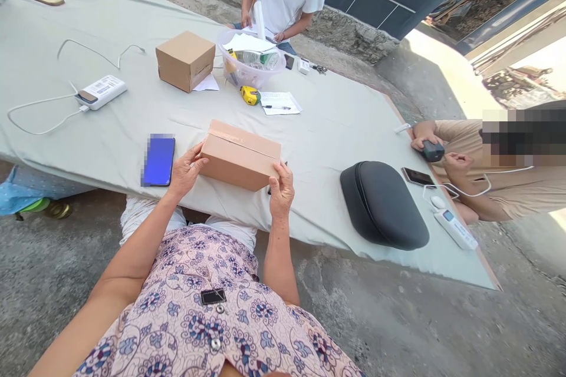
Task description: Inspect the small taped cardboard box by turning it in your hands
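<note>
A closed cardboard box with tape along its top seam rests near the front edge of the table, held between both hands. My left hand presses on its left end, thumb on the near side and fingers toward the back. On the right end, my right hand has its thumb and fingers around the corner. Just left of my left hand lies a phone with a blue screen. Part of a small dark object shows behind the box by my right hand; its kind is hidden.
Farther back stand another cardboard box and a plastic basket, with a yellow tape measure and a notepad nearby. A black case sits at right. A power bank with cables lies left. Two people sit at the table.
</note>
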Motion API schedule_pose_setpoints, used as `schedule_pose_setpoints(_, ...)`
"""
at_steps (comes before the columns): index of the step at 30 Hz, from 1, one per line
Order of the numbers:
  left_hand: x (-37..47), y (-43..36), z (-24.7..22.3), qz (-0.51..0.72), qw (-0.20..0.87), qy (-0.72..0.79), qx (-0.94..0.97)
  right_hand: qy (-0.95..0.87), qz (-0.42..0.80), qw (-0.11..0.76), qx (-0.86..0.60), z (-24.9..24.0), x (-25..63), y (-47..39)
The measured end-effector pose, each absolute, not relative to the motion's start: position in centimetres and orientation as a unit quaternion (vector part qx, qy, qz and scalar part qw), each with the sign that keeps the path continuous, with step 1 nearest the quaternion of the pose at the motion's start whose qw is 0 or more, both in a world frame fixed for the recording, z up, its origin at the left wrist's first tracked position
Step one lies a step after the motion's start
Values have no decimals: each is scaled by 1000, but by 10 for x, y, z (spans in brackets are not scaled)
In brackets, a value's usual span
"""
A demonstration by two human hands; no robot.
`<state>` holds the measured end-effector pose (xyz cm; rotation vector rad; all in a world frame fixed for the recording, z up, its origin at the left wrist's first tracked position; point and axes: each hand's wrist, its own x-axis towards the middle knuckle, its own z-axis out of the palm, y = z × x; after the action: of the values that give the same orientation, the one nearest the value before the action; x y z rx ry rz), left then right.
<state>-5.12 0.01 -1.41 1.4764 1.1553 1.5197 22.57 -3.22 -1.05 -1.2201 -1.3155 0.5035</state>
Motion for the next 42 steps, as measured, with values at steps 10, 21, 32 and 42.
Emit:
schedule_pose_setpoints(10,-52,3,-49,520,372,463,614,-523,300,612,-511,-57,227,-29)
schedule_pose_setpoints(21,-41,-2,-37,396,235,627,628,-531,204,455,-685,-54,212,-32)
schedule_pose_setpoints(32,-46,-6,-28,446,164,628,616,-515,202,503,-665,-33,206,-46)
schedule_pose_setpoints(42,-25,-15,-17,496,164,612,595,-524,149,517,-660,-16,196,-51)
